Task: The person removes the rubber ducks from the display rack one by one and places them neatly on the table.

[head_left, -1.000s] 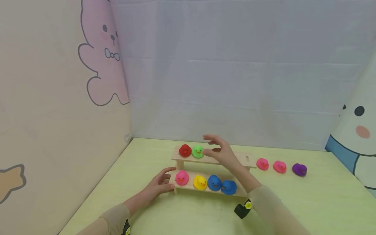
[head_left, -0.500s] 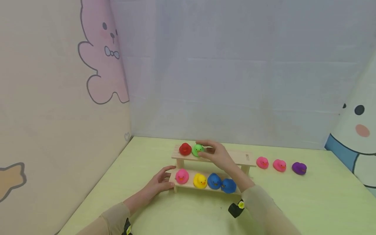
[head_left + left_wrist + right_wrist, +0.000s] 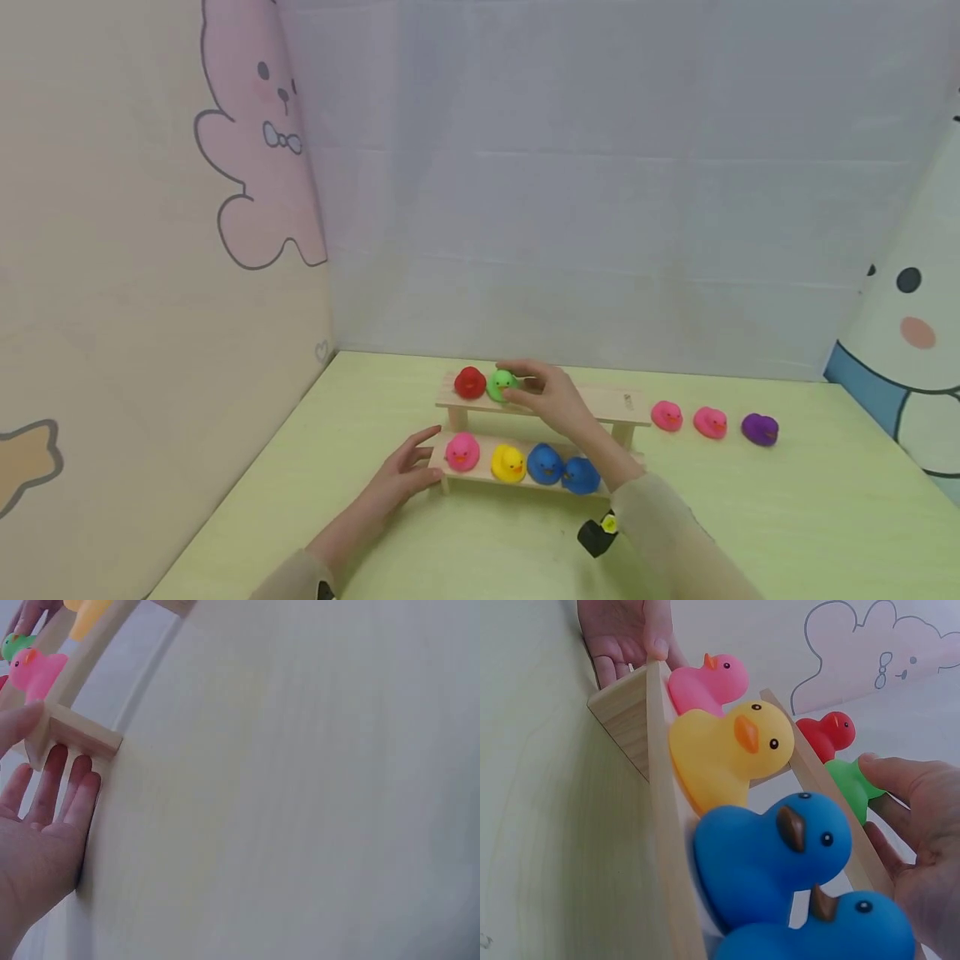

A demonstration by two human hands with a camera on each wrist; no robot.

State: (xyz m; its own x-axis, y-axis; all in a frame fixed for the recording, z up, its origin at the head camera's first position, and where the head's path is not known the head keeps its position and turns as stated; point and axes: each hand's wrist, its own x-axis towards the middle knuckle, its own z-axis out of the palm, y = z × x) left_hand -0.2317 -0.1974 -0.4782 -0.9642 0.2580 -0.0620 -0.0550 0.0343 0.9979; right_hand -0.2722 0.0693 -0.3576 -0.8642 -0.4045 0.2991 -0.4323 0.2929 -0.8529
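A two-tier wooden rack (image 3: 611,404) stands on the table. Its upper board bears a red rubber duck (image 3: 470,382) and, beside it, a green rubber duck (image 3: 501,385). My right hand (image 3: 551,402) pinches the green duck; the right wrist view shows the thumb on its head. At the lower board's left end, my left hand (image 3: 397,475) holds the rack, its thumb on the board in the left wrist view. Along that board sit a pink duck (image 3: 709,681), a yellow duck (image 3: 735,750) and two blue ducks (image 3: 769,855).
Two pink ducks (image 3: 710,422) and a purple duck (image 3: 761,429) lie on the table right of the rack. A grey-white curtain (image 3: 585,208) hangs behind, and a printed panel (image 3: 150,250) borders the left side.
My right hand has come down and left from above the upper board, and its spread fingers have closed on the green duck. The left hand stays at the rack's end.
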